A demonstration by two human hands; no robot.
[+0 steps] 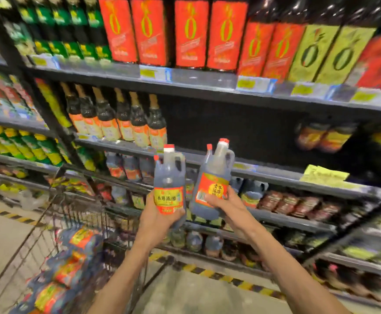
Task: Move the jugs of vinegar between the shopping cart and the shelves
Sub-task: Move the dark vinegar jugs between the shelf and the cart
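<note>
I hold two dark vinegar jugs with red caps in front of the shelves. My left hand (160,215) grips the base of the upright left jug (169,177), which has a yellow and red label. My right hand (224,203) wraps the lower part of the right jug (214,175), which tilts to the right and carries a red label. Both jugs hang in the air before a wide dark gap on the middle shelf (241,171). The wire shopping cart (76,214) stands at lower left with several more jugs (71,264) lying in it.
Tall bottles with gold necks (117,118) stand on the middle shelf left of the gap. Red and yellow boxed bottles (191,35) fill the shelf above. Lower shelves hold more jugs and packets (298,203). Yellow and black tape (230,279) marks the floor along the shelf base.
</note>
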